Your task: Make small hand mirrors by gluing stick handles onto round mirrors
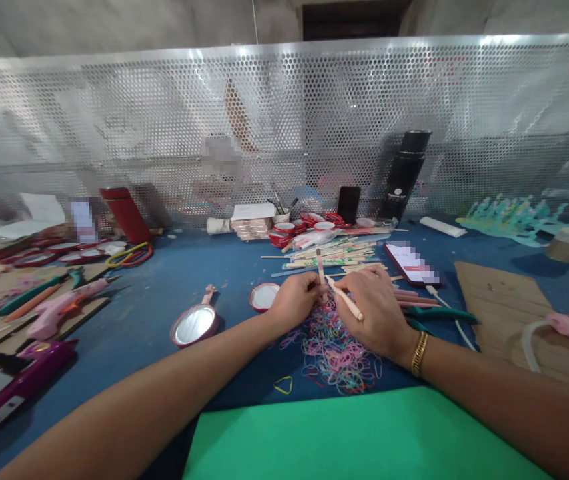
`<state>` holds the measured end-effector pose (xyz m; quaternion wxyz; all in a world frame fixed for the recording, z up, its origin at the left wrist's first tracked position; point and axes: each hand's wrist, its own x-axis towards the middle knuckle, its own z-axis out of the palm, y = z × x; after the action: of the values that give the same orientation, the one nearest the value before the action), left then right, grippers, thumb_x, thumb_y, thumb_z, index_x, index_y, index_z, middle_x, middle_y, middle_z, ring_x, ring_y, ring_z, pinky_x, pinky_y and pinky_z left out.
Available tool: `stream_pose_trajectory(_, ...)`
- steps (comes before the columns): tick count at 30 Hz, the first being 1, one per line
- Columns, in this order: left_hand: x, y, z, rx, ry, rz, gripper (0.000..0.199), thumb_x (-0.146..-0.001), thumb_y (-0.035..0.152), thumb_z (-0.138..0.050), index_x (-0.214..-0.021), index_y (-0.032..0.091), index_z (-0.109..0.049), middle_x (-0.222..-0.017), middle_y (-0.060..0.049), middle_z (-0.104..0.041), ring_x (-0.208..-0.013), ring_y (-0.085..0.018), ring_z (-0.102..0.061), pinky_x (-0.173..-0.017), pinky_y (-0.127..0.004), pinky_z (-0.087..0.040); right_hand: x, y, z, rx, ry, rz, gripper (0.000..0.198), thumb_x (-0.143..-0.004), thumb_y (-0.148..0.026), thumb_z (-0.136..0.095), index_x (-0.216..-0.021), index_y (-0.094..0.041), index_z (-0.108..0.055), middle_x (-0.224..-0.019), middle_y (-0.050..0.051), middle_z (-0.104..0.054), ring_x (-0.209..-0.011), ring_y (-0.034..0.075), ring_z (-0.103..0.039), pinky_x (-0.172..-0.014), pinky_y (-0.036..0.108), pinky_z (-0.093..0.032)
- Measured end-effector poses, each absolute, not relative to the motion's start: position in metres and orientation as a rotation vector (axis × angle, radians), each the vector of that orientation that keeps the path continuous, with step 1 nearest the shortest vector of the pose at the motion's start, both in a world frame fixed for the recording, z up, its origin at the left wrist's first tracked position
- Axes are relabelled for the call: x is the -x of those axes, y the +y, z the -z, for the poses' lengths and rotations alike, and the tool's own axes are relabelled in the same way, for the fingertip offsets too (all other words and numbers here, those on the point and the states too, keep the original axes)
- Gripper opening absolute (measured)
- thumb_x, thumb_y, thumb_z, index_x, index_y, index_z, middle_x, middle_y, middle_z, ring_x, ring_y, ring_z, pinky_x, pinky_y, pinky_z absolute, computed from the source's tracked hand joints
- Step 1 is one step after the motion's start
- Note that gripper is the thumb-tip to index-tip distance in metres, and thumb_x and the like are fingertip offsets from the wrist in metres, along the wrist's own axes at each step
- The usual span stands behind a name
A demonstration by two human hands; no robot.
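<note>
My left hand [295, 299] is closed, its fingertips pinching a flat wooden stick [319, 261] that stands nearly upright. Close beside it, my right hand [375, 308] is wrapped around a pale, pen-like rod [348, 301], whose tip is near the stick; its exact kind is unclear. Beneath both hands spreads a heap of colourful rubber bands [339, 357]. A single yellow band [283, 385] lies apart at the front. To the left of my left hand sit a red-rimmed round lid [264, 297] and a similar round piece [194, 325] with a stick attached.
Nearest me lies a green sheet [344, 437]. Several wrapped sticks [337, 255] are behind my hands. Green-handled pliers [441, 314], a phone [413, 263] and cardboard [501, 300] are at right. A pink glue gun [57, 307] is at left; a black flask [404, 177] stands by the perforated panel.
</note>
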<state>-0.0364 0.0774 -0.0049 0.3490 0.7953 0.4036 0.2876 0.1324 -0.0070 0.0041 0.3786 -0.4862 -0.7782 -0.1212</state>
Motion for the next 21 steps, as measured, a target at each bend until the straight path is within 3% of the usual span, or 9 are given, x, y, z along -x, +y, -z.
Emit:
stream_pose_trajectory(13,0.0364,0.0752,0.0052,-1.956,0.965,-0.794,0.025,-0.088,0.038,-0.05,-0.075,0.018,-0.057,-0.063,0.001,-0.06,-0.055,-0.012,-0.053,-0.053,-0.023,-0.038,-0.1322,-0.0073,-0.0037,1.208,-1.984,0.325,0.009,-0.089,-0.023,-0.05,-0.096,-0.021,-0.056,-0.084,0.003,-0.062,-0.085,0.021,-0.053,-0.091,0.041,-0.03)
stream_pose_trajectory(21,0.0366,0.0743,0.004,-2.024,1.015,-0.788,0.03,-0.083,0.04,-0.056,-0.065,0.017,-0.053,-0.059,0.002,-0.056,-0.054,-0.011,-0.047,-0.052,-0.024,-0.033,-0.1314,-0.0061,-0.0041,1.196,-1.985,0.321,0.011,-0.089,-0.023,-0.051,-0.097,-0.021,-0.057,-0.086,0.003,-0.062,-0.087,0.021,-0.053,-0.091,0.04,-0.031)
